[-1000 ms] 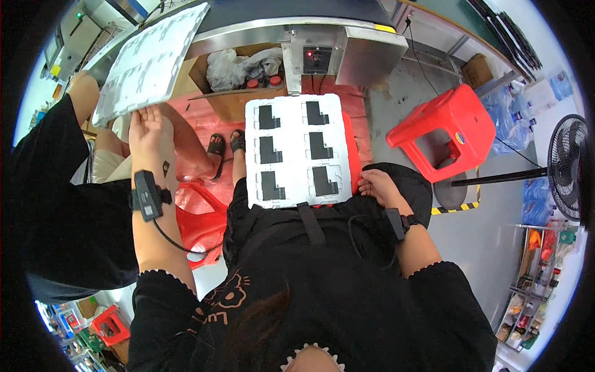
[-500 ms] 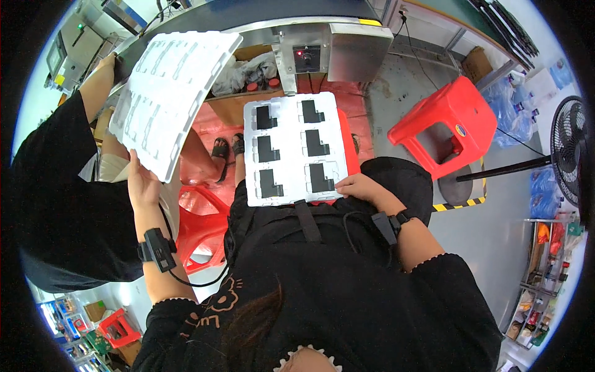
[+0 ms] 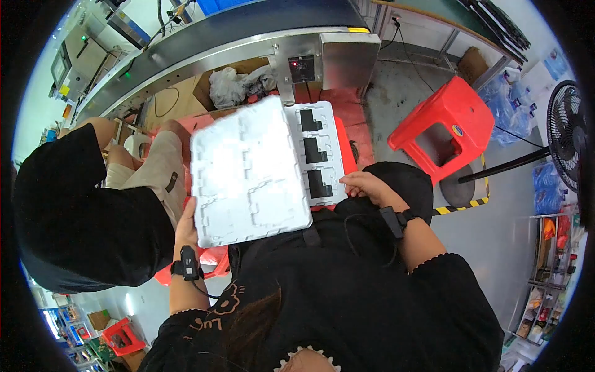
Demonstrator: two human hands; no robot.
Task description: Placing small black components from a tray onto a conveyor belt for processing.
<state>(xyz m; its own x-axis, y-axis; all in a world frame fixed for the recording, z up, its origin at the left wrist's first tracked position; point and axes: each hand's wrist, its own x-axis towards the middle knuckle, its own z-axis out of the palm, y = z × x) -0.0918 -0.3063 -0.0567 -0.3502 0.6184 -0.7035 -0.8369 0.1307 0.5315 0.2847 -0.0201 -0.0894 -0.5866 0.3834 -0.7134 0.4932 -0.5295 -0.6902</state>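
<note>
My left hand (image 3: pixel 187 230) grips the left edge of an upper white plastic tray (image 3: pixel 248 173) with moulded pockets; it looks bare. This tray is slightly tilted and covers the left part of a lower white tray (image 3: pixel 329 141) on my lap. Three black L-shaped flat pieces (image 3: pixel 315 149) show in the lower tray's right column, while its left column is hidden. At that tray's right edge, the bent fingers of my right hand (image 3: pixel 367 186) hold the rim near the lowest piece. Each wrist wears a black strapped device.
A co-worker in black (image 3: pixel 87 211) sits close on my left. Ahead runs a conveyor (image 3: pixel 248 31) with a metal control box (image 3: pixel 350 61). To the right stand a red stool (image 3: pixel 443 127) and a black fan (image 3: pixel 563 133). Something red (image 3: pixel 345 146) lies beneath the lower tray.
My left hand has brought the upper tray right and toward me, from beside the co-worker to over the lower tray's left column. The co-worker's arm has drawn back. My right hand has barely moved.
</note>
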